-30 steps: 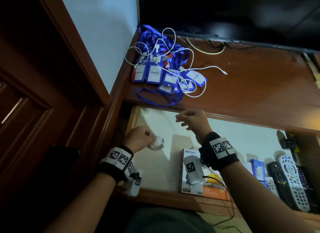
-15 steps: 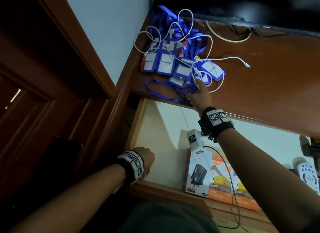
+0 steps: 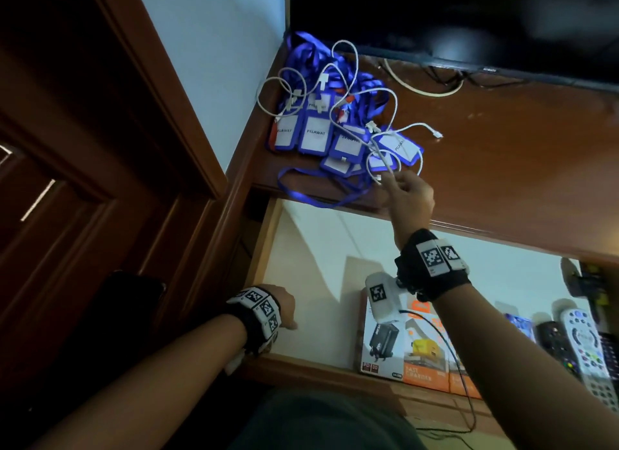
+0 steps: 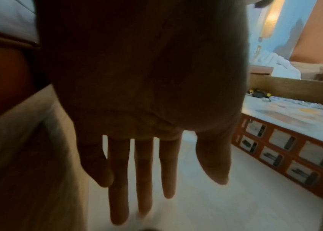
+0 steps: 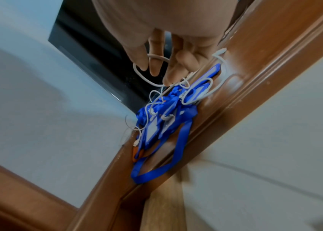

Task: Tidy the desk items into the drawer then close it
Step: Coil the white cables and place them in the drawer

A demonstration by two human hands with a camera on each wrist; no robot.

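A pile of blue lanyards with badge holders (image 3: 335,127) lies in the desk's left back corner, with a white cable (image 3: 417,125) tangled over it. My right hand (image 3: 388,179) reaches over the desk's front edge and pinches a loop of that cable (image 5: 140,75) at the near side of the lanyards (image 5: 166,121); its fingers (image 5: 154,68) are hooked through the loop. Below, the drawer (image 3: 321,248) stands pulled out. My left hand (image 3: 288,315) hovers over its front left corner with straight fingers (image 4: 142,187) and holds nothing.
Charger boxes (image 3: 402,355) lie at the drawer's front middle and several remote controls (image 3: 582,342) at its right. A dark screen (image 3: 469,20) stands at the back of the desk, with a beige cable (image 3: 422,91) under it. A wooden door frame (image 3: 150,97) borders the left.
My right hand went up from over the drawer to the desk and took hold of the white cable. My left hand, which held a small clear item, drew back to the drawer's front corner, empty.
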